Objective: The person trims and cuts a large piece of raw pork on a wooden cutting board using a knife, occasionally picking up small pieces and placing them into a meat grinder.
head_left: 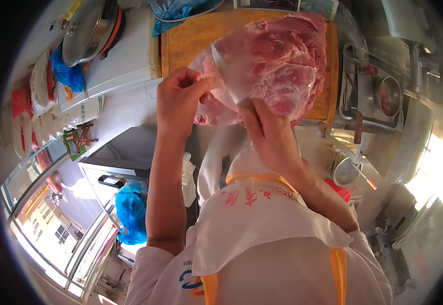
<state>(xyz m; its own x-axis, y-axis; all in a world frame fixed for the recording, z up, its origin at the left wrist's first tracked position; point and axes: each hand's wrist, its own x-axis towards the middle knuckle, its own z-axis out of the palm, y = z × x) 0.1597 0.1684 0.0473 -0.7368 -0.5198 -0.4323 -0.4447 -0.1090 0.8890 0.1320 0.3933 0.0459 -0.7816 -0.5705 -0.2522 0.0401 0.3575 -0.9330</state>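
A large slab of raw meat (285, 63), pink with white fat and membrane, covers most of a wooden cutting board (186, 43). My right hand (272, 127) is wrapped round the handle of a knife (225, 71). The blade points away and to the left, over the left part of the meat. At the meat's left edge my left hand (183, 94) is closed in a pinch on its pale margin, beside the blade. The knife handle is mostly hidden in my right fist, and a haze blurs the middle of the meat.
Right of the board sits a metal tray (351, 109) with a small round pan (388, 94) and a wooden-handled tool (358, 127). A lidded pot (87, 35) and blue plastic bag (66, 68) stand at the far left. Below hangs a strainer (344, 172); another blue bag (131, 213) is lower left.
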